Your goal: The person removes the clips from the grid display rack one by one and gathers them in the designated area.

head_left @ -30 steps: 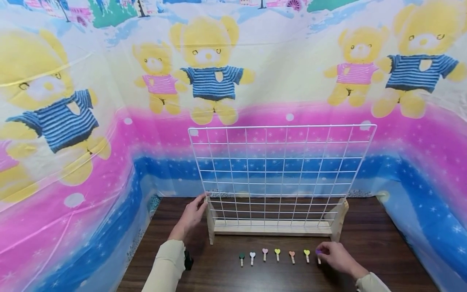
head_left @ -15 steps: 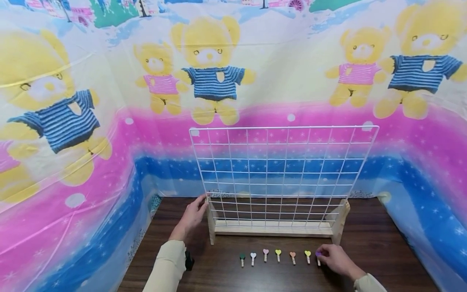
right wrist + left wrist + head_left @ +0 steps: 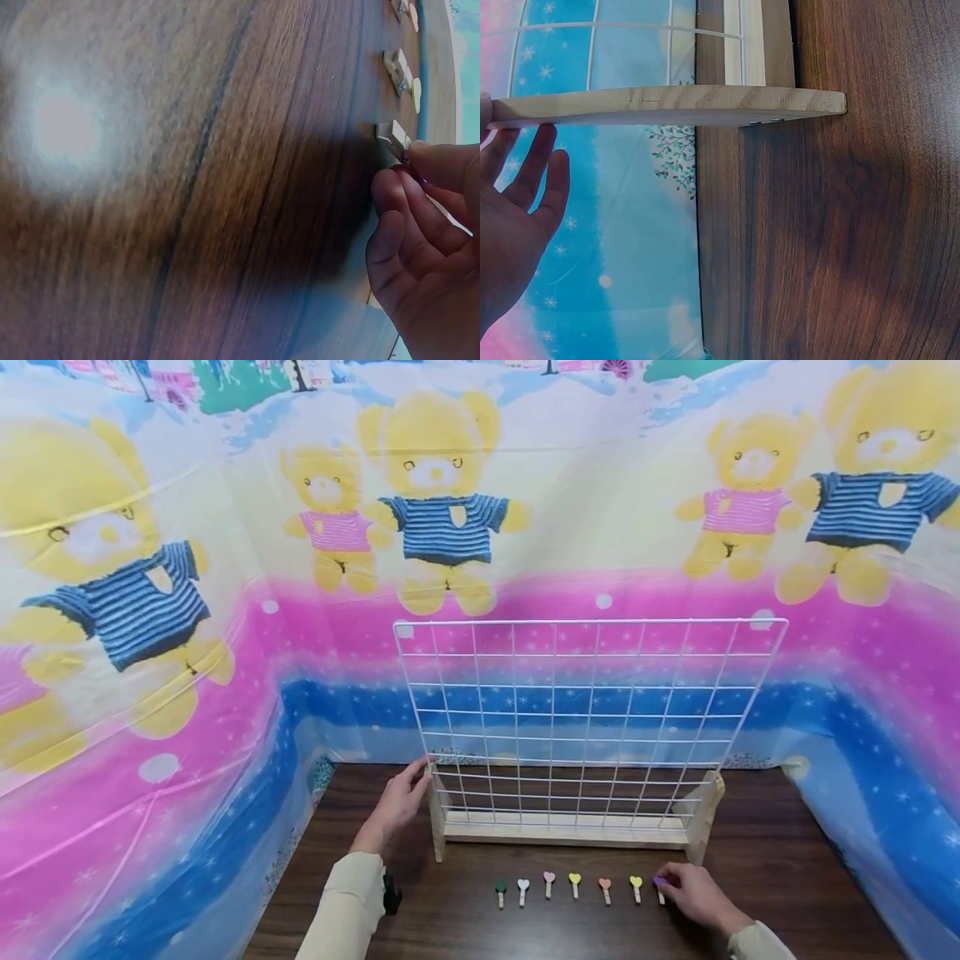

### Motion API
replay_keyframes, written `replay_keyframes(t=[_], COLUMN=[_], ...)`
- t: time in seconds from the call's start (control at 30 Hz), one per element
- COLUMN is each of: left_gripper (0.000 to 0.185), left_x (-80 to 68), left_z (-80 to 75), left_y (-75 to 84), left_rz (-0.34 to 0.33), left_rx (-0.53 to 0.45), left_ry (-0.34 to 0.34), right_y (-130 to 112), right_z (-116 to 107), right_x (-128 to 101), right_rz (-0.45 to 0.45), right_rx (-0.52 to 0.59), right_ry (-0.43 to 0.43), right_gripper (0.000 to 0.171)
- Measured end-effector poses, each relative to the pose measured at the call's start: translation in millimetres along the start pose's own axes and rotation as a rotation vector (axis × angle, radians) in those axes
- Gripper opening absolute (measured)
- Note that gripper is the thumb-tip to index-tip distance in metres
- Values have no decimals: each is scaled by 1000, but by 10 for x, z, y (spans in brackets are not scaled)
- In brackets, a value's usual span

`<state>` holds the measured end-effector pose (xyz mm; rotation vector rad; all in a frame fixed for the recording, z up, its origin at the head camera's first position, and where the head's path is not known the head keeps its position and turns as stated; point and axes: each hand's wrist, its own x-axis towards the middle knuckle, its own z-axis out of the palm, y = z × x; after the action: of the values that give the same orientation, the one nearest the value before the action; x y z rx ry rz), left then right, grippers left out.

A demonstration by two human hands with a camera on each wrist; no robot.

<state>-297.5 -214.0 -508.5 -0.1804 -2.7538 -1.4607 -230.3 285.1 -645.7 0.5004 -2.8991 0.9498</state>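
Observation:
In the head view my left hand (image 3: 397, 802) is at the top of the left wooden upright (image 3: 438, 827) of a white wire grid (image 3: 555, 622) stand. The left wrist view has a fingertip over the edge of that upright (image 3: 667, 97), with other fingers (image 3: 536, 161) against its outer face. My right hand (image 3: 697, 893) pinches a small wooden clothespin with a purple heart (image 3: 659, 881), at the right end of a row. Its wooden legs (image 3: 391, 136) stick out past the thumb in the right wrist view; fingers mostly hide the heart.
Left of the right hand lie more heart clothespins: yellow (image 3: 636, 882), orange (image 3: 604, 884), another yellow (image 3: 574, 879), pink (image 3: 549, 878), white (image 3: 522, 885) and dark green (image 3: 501, 887). Behind them runs the stand's wooden base bar (image 3: 562, 837). A bear-printed cloth (image 3: 585, 527) surrounds the brown table (image 3: 450, 927).
The scene has shifted slightly right in the head view. Both hands keep their places, the left at the upright and the right on the purple heart clothespin, whose legs have turned slightly.

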Motion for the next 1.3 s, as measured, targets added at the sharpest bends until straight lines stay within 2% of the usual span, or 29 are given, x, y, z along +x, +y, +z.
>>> replay_keyframes(t=[0.37,0.77,1.0,1.13,1.3], left_gripper=[40,40,41,42,44], left_x=[2,-15,-36,-31,-24], left_z=[20,1,6,6,14], left_y=[14,35,33,38,49], left_rz=[57,41,19,46,119], left_rx=[-18,-7,-17,10,59], left_ry=[24,15,12,21,57], right_y=[87,106,75,19,-89], right_z=[20,76,59,0,-137], right_x=[34,39,7,-16,-24], right_rz=[-6,2,59,79,100], right_rx=[-67,-65,-63,-65,-69], right_ry=[31,54,24,29,53], right_gripper=[9,7,5,5,14])
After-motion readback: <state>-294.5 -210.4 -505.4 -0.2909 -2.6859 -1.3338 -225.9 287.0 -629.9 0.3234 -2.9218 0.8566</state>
